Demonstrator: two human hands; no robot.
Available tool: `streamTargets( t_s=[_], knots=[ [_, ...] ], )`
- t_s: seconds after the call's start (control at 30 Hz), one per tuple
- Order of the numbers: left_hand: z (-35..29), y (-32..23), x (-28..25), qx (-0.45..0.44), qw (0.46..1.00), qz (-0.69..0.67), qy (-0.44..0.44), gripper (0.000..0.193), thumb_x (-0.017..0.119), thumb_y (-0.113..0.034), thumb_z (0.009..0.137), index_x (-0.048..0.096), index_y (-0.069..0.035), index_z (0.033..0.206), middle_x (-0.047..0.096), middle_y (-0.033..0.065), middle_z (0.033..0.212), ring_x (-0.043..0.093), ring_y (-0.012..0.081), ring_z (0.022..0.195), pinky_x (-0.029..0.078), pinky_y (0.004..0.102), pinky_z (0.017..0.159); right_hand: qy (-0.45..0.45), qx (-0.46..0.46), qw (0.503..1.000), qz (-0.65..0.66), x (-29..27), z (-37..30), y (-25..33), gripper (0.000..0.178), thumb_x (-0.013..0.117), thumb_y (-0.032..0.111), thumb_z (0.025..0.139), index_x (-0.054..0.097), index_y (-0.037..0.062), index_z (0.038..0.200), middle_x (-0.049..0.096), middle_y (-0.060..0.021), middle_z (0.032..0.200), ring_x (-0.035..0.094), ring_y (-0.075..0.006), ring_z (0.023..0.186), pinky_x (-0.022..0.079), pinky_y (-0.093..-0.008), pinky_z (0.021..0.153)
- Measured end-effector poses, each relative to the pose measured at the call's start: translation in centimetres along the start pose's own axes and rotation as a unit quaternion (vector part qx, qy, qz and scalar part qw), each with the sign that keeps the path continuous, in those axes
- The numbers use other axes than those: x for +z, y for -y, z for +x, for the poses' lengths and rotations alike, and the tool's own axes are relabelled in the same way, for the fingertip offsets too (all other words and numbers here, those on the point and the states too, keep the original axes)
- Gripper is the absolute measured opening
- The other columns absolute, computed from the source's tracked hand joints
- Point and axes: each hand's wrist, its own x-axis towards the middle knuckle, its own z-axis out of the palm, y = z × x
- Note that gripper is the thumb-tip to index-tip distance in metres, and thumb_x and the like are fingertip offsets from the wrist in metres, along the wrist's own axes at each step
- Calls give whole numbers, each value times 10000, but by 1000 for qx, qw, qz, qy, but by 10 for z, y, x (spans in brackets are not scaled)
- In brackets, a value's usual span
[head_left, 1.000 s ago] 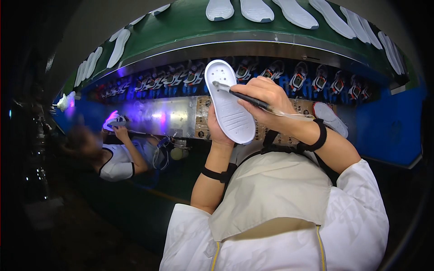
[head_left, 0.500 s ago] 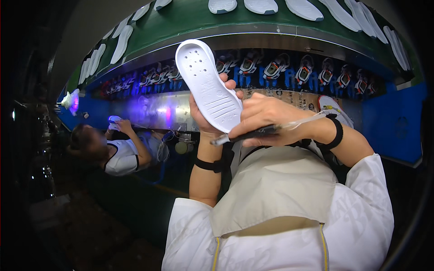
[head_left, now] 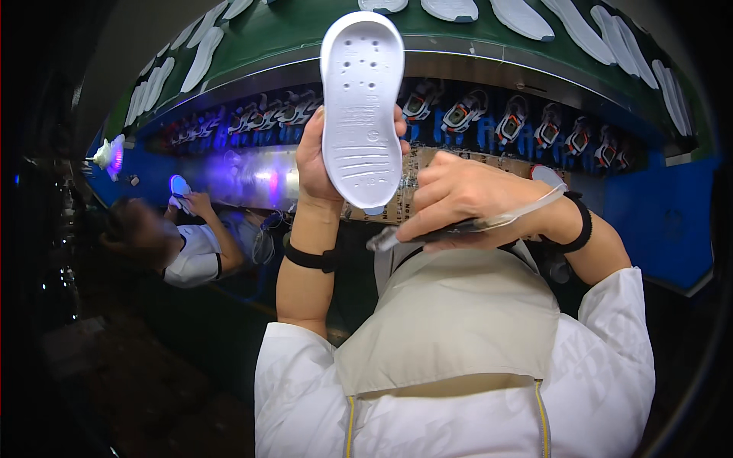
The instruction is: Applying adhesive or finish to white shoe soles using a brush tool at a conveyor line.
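Note:
A white shoe sole [head_left: 362,114] stands nearly upright in front of me, its inner face with small holes and ridges toward me. My left hand [head_left: 311,156] is closed around its edges, thumb at the left and fingertips showing at the right. Just right of the heel, my right hand [head_left: 469,195] grips a dark pen-shaped tool [head_left: 452,229] with a greyish tip pointing left. The tip is blurred and sits below the heel, apart from the sole. From the tool, a clear tube [head_left: 534,202] runs back along my right wrist.
Beyond my hands, a green conveyor belt [head_left: 298,57] carries several white soles. Under it, a row of shoe uppers [head_left: 466,111] stands above a cardboard-covered shelf [head_left: 427,164]. At the left, another person [head_left: 202,252] holds a sole near a glowing lamp [head_left: 114,156].
The sole has moved up and turned more upright and face-on. My left forearm has shifted left. My right hand with the pen-shaped tool is now farther from the sole.

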Motion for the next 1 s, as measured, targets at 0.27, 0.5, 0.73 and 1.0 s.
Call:
streamTargets(
  t_s=[0.27,0.5,0.73,1.0],
  knots=[
    [11,-13,4,-111,985,115,-67,536,349,-296,1082,529,119,1371,654,322,1210,699,411,1017,591,493,931,2,2,1000,22,-3,-1,-9,354,815,146,829,746,115,1174,662,-26,893,611,-223,917,425,-389,860],
    [16,-27,-9,-144,972,175,-61,467,419,-284,1093,558,88,1338,696,265,1168,737,327,1007,632,399,848,13,-7,998,-56,-4,7,-14,387,820,115,802,748,116,1183,664,-26,888,615,-229,907,434,-401,844],
    [15,-34,-8,-162,980,105,-54,512,380,-304,1096,531,90,1387,678,285,1195,724,368,1024,626,467,868,-14,55,996,-71,-2,6,-19,349,793,158,865,740,114,1206,639,-26,865,603,-212,863,425,-374,817],
    [91,-98,-37,10,997,59,55,625,275,-368,1082,374,65,1522,509,358,1403,600,469,1234,570,595,987,-162,130,978,17,-6,-12,-21,320,761,193,910,732,101,1214,631,-57,820,575,-238,762,449,-364,745]
  ],
)
